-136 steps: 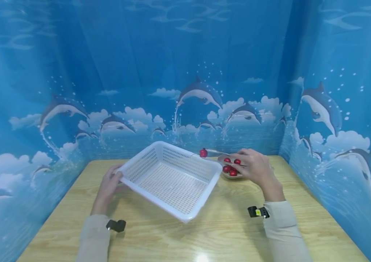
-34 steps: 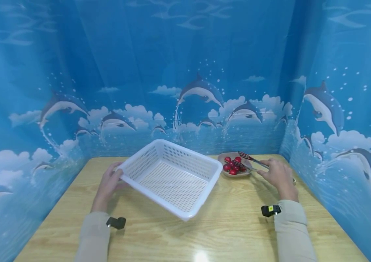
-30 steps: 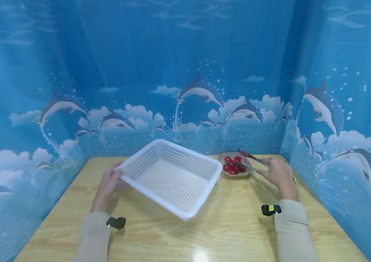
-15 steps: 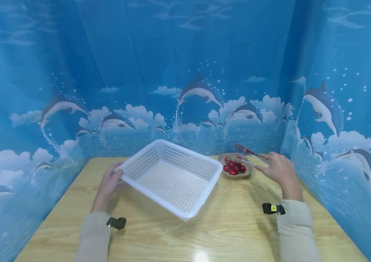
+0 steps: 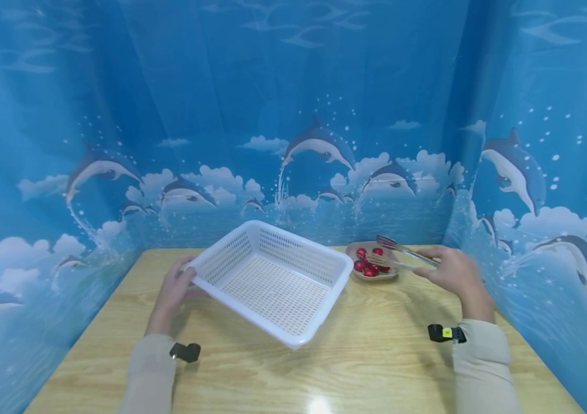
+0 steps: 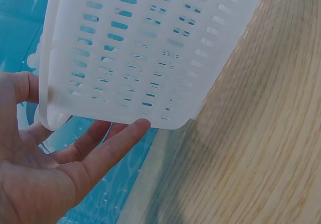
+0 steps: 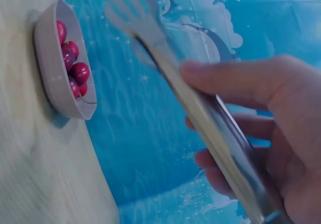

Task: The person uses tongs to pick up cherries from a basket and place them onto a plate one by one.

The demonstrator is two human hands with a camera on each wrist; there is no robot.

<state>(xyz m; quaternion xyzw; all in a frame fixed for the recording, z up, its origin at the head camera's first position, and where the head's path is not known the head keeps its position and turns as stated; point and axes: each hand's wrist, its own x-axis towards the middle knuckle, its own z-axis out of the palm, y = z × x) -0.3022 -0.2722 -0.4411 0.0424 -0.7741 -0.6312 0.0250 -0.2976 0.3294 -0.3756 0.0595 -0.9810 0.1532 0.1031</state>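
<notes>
A white perforated plastic basket (image 5: 275, 293) is held tilted over the table by my left hand (image 5: 171, 287) at its left corner. In the left wrist view the thumb is at the basket's rim and the fingers (image 6: 113, 146) lie under its lower edge. My right hand (image 5: 456, 276) grips slotted metal tongs (image 7: 220, 143), thumb on one side and fingers on the other. Their spread ends hang over a small shallow bowl (image 7: 52, 63) with several red cherries (image 7: 79, 73) in it. One cherry stem pokes past the bowl's rim. No cherry is between the tong ends.
The wood-grain table (image 5: 366, 356) carries the bowl near its back right edge. Blue curtains (image 5: 221, 115) printed with dolphins close in the back and both sides. A small black camera is strapped at each wrist.
Earlier the tongs pinched a cherry at the basket's right rim. They have since gone right to the bowl without it; lately the right hand has drawn slightly further right. Basket and left hand stay put.
</notes>
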